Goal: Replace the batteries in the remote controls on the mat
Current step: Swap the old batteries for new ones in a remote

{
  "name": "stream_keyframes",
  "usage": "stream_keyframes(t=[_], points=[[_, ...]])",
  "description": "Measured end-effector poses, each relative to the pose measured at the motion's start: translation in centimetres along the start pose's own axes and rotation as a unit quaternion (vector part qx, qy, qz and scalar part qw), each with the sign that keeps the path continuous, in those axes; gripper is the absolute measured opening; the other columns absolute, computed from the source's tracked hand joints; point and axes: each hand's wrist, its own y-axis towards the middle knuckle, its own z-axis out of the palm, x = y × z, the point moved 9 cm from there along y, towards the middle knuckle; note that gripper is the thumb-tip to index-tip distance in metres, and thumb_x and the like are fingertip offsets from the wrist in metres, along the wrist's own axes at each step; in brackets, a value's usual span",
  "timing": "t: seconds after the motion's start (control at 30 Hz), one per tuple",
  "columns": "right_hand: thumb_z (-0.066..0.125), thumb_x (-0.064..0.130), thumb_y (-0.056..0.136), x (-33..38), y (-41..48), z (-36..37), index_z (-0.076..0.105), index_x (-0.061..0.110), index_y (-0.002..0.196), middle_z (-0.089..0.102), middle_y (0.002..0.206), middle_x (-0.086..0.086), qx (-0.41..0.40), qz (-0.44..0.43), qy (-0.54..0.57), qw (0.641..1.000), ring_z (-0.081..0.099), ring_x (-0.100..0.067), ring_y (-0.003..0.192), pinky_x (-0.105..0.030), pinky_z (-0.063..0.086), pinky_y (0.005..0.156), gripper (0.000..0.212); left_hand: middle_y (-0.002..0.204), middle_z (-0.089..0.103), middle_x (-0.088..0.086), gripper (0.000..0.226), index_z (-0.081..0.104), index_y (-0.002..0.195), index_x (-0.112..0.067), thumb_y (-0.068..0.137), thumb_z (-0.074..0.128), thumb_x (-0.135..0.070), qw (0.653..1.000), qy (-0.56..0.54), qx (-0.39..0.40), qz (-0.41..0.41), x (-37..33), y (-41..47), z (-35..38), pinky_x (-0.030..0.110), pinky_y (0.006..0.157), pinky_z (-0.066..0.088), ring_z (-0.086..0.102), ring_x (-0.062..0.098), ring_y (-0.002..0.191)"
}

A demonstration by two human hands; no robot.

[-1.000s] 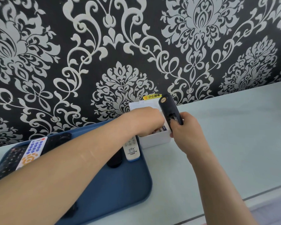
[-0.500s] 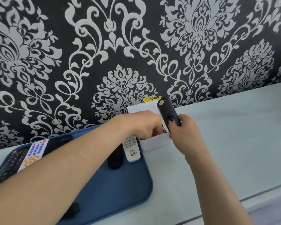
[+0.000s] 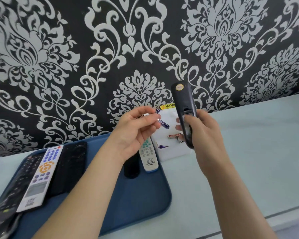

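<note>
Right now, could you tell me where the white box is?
The white box sits mid-frame in the head view, by the wall, just right of the blue mat.

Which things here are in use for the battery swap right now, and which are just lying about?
In use: left hand, blue batteries, right hand, open-backed black remote, white battery box.
Lying about: orange-button white remote, green-button white remote, yellow sticker.

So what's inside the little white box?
A purple battery and a red-and-silver battery lie in the white box. The black remote in the right hand covers the rest.
</note>
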Motion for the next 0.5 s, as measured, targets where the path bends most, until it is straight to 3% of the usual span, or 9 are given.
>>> stream_keyframes(t=[0.07,0.13,0.23,0.37,0.5], points=[[0.056,0.021,0.097,-0.4,-0.9,2.0,0.065,0.012,0.102,0.073,0.094,-0.009,0.070,0.064,0.108,0.990,0.070,-0.016,0.078,-0.026,0.052,0.063,0.013,0.073,0.068,0.008,0.012,0.065,0.078,-0.011,0.072,0.064,0.000,0.999,-0.049,-0.010,0.006,-0.2,-1.3,-0.3,0.014,0.049,0.052,0.063,0.010,0.053],[0.063,0.023,0.094,-0.3,-1.9,4.2,0.065,0.012,0.103,0.073,0.089,-0.006,0.135,0.082,0.140,0.978,0.069,-0.018,0.077,-0.025,0.050,0.064,0.014,0.070,0.068,0.006,0.014,0.063,0.079,-0.011,0.080,0.060,0.003,0.999,-0.047,-0.017,0.020,-0.8,-2.4,-0.6,0.014,0.049,0.052,0.062,0.009,0.052],[0.072,0.009,0.083,0.1,-3.1,6.8,0.066,0.006,0.102,0.070,0.082,-0.007,0.189,0.063,0.155,0.968,0.062,-0.016,0.071,-0.023,0.050,0.064,0.020,0.068,0.068,0.005,0.016,0.062,0.084,-0.010,0.087,0.056,0.005,0.996,0.026,-0.047,0.066,-2.5,-4.2,-1.5,0.015,0.052,0.052,0.062,0.010,0.053],[0.069,-0.002,0.082,0.0,-4.0,9.6,0.064,0.001,0.103,0.071,0.082,-0.010,0.207,0.078,0.200,0.954,0.065,-0.017,0.068,-0.020,0.055,0.064,0.022,0.086,0.074,0.008,0.014,0.065,0.100,-0.014,0.093,0.054,-0.007,0.986,0.043,-0.114,0.109,-4.4,-6.8,-4.4,0.018,0.057,0.054,0.066,0.012,0.064],[0.068,-0.003,0.082,-0.9,-4.9,12.2,0.064,0.000,0.098,0.069,0.079,-0.010,0.211,0.114,0.244,0.940,0.065,-0.017,0.067,-0.019,0.055,0.061,0.017,0.080,0.068,0.006,0.022,0.068,0.104,-0.012,0.097,0.047,-0.010,0.974,-0.127,-0.171,0.078,-4.2,-8.9,-7.9,0.018,0.057,0.053,0.063,0.013,0.069]])
